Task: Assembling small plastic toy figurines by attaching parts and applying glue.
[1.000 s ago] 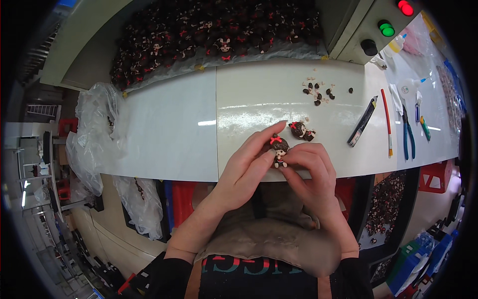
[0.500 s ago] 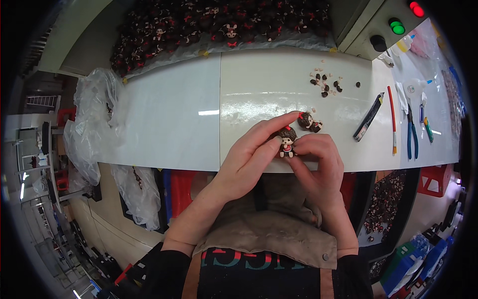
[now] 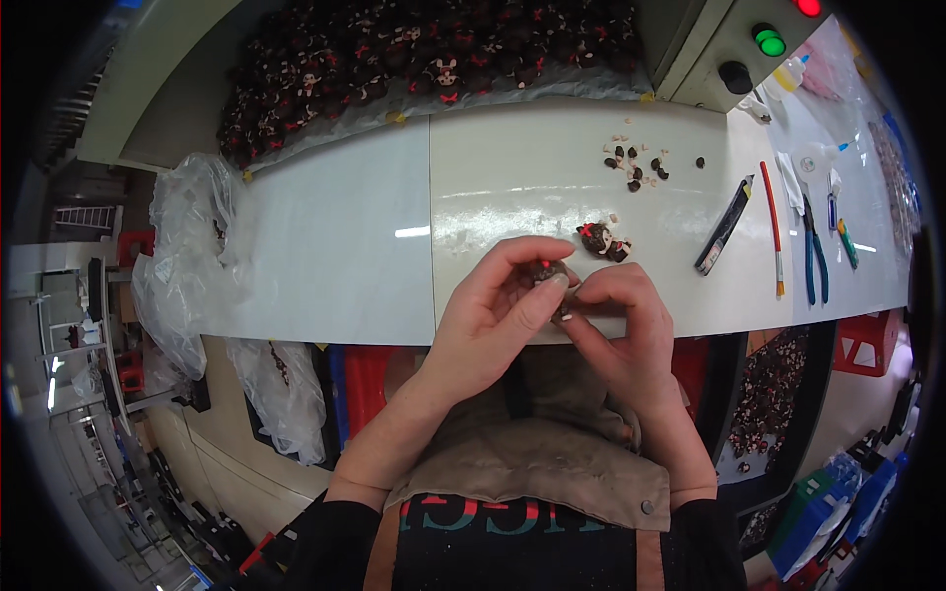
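Observation:
My left hand (image 3: 500, 295) is closed round a small figurine (image 3: 548, 268) with dark brown hair and a red bow, just above the table's front edge. My left thumb lies across it and hides most of its front. From the right, my right hand (image 3: 623, 307) pinches at the figurine's lower side with thumb and forefinger; whether a tiny part sits between those fingertips is hidden. A second figurine (image 3: 603, 241), also brown with a red bow, lies on the white table (image 3: 335, 266) just beyond my fingers.
Small dark and beige pieces (image 3: 636, 167) are scattered farther back. To the right lie a black cutter knife (image 3: 724, 225), a red-handled brush (image 3: 774, 227) and blue-handled pliers (image 3: 816, 261). Many figurines (image 3: 434, 59) are heaped at the back. Clear plastic bags (image 3: 187, 256) hang at the left.
The figurine has turned and tipped in my left hand, so its face no longer shows. My left thumb now covers its front. The second figurine has stayed on the table.

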Demonstrator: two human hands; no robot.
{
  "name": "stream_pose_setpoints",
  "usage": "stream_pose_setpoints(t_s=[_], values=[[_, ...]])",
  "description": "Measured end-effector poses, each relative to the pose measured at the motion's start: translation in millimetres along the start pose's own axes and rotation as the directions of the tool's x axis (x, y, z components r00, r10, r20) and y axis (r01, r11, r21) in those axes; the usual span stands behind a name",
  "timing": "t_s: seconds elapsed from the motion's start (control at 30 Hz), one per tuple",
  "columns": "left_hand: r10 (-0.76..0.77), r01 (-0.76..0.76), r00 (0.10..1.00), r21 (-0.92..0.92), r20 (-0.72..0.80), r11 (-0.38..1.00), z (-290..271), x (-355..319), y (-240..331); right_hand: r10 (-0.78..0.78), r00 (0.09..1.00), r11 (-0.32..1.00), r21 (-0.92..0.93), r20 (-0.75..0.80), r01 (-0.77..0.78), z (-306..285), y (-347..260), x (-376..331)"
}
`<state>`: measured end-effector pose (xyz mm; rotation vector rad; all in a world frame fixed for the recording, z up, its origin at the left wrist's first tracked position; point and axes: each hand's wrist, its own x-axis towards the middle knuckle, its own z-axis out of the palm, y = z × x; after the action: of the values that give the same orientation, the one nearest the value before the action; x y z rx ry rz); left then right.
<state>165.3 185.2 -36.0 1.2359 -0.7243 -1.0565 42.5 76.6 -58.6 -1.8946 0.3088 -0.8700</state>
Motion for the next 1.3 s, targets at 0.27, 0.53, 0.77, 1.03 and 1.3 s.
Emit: stream_pose_setpoints(t_s=[0.27,0.53,0.77,1.03,1.3], values=[[-0.006,-0.003,0.998,-0.156,-0.062,0.988,23.4,11.1,17.4,-0.019,0.999,0.999,-0.04,0.038,0.021,-29.5,-8.2,12.2],[0.013,-0.016,1.0,-0.187,-0.017,0.982,40.2,26.7,14.3,-0.05,0.999,0.995,-0.089,0.013,0.051,-55.6,-4.3,24.3],[-0.049,0.037,0.998,-0.231,-0.046,0.972,66.1,43.8,4.9,-0.107,0.994,0.987,-0.12,0.015,0.108,-76.4,18.9,21.4],[-0.089,0.071,0.995,-0.302,-0.049,0.951,76.7,58.7,-9.1,-0.144,0.989,0.981,-0.134,-0.039,0.138,-92.2,32.1,24.5],[-0.129,0.103,0.991,-0.386,-0.041,0.917,86.5,72.7,-19.6,-0.165,0.983,0.976,-0.158,-0.079,0.151,-103.2,50.4,20.3]])
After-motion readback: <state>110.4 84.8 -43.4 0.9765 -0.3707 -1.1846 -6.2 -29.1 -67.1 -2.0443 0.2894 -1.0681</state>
